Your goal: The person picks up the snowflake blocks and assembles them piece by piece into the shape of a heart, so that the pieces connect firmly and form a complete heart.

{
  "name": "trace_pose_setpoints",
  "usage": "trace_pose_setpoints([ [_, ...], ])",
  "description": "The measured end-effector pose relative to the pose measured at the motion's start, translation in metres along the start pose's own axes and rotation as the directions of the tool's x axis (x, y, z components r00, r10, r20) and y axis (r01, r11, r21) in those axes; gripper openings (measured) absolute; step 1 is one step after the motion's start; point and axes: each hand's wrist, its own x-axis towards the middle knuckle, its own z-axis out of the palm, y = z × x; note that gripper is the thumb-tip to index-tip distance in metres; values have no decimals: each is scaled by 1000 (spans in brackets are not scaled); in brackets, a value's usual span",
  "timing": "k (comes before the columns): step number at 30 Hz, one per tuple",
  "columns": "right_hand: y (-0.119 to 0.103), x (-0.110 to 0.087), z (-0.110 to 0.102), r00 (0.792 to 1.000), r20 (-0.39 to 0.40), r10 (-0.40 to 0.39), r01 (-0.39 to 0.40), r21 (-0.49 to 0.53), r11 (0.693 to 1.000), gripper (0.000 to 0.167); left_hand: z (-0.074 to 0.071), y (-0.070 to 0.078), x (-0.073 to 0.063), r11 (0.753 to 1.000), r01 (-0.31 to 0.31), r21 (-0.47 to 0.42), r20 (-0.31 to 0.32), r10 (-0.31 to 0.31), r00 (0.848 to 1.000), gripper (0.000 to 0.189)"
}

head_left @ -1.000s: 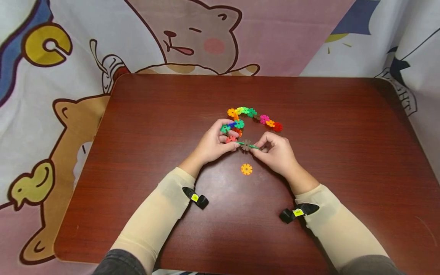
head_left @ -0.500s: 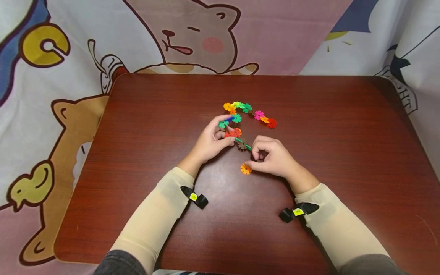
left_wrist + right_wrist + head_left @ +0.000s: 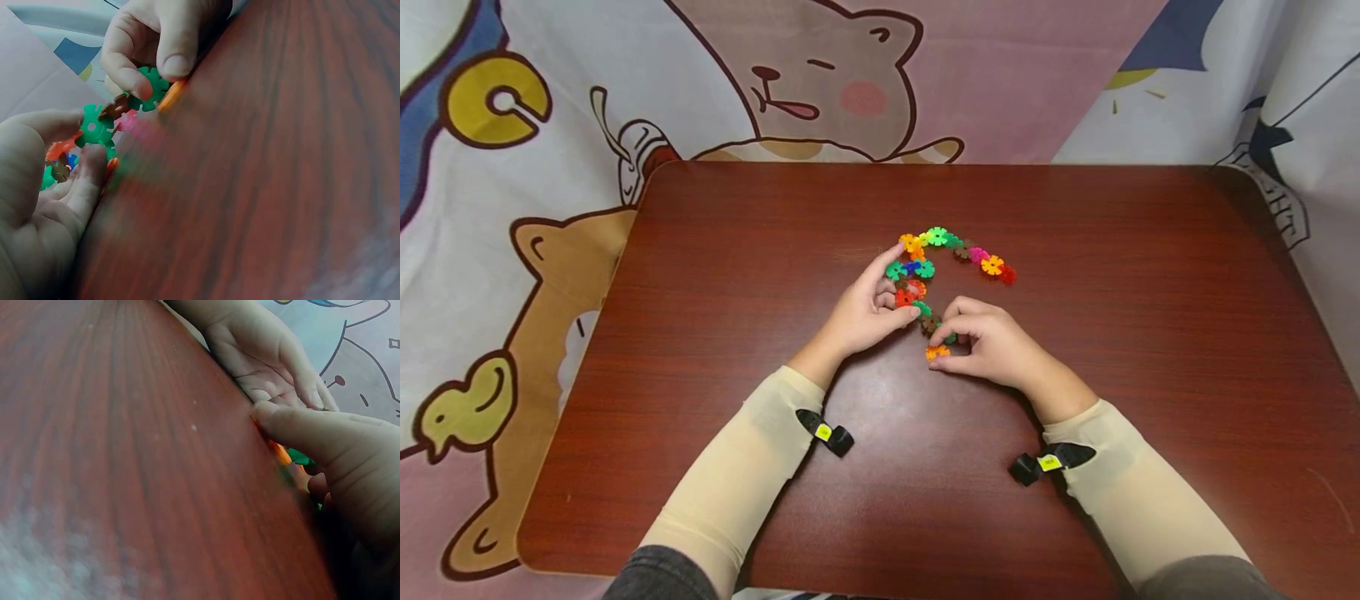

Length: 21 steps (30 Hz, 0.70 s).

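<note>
A chain of interlocked plastic snowflake discs [image 3: 937, 237] in many colours curves across the table. My left hand [image 3: 859, 321] pinches it near its lower end, thumb and finger on a green disc [image 3: 97, 127]. Beyond that grip, a brown disc [image 3: 929, 325] and another green disc [image 3: 150, 87] form the chain's end, partly behind the right fingers. My right hand [image 3: 996, 342] has thumb and index finger at opposite edges of a single orange snowflake disc [image 3: 937, 353], low at the tabletop. In the right wrist view the thumb [image 3: 300, 428] hides most of the work.
The brown wooden table [image 3: 1150, 333] spreads around both hands. A cloth curtain [image 3: 1000, 83] printed with cartoon animals hangs behind and to the left. The chain's far end, with a red disc [image 3: 1008, 274], lies beyond the right hand.
My right hand has let go of the chain's green end disc, moved down, and taken the orange disc by its edges. The left hand stays on the chain, which has shifted slightly.
</note>
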Motion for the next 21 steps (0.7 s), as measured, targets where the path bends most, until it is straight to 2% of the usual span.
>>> trace_pose_setpoints([
  [6,2,1,2,999,-36,-31,31,-18,999,34,3,3,-2,997,-44,68,113,36,993,84],
  [8,3,1,3,999,-37,-30,29,-16,999,33,5,3,-2,994,-69,83,127,58,990,78],
  [12,3,0,2,999,-45,-6,6,-1,1000,29,5,2,-2,994,-84,76,101,76,992,65],
  [16,2,0,0,997,-71,37,-36,6,999,36,4,0,-1,997,-57,51,52,54,997,55],
  [21,-3,1,1,987,-91,132,-141,-111,984,36,5,0,-1,1000,-25,18,23,25,999,42],
])
